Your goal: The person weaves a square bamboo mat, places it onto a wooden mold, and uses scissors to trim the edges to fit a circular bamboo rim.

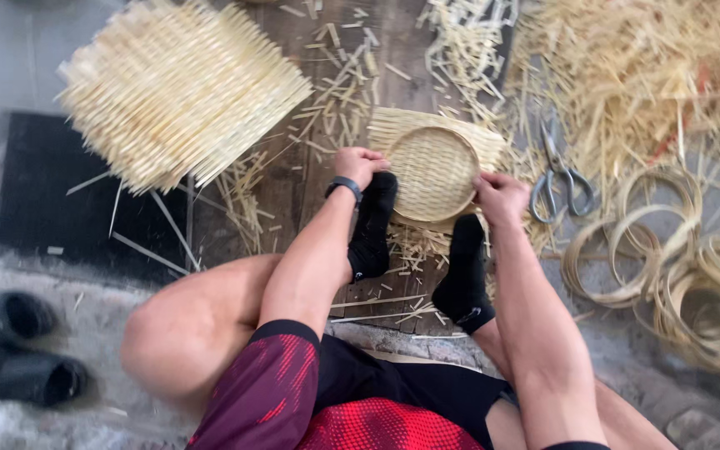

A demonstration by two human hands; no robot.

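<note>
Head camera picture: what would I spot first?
The round woven tray in the middle, with the left hand and right hand gripping its rim and two black socks pressed beside it. Next, the big stack of bamboo mats at upper left, and the scissors to the right.

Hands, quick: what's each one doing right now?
Left hand: closed, gripping the left rim of the round woven bamboo tray.
Right hand: closed, gripping the tray's right rim.
</note>
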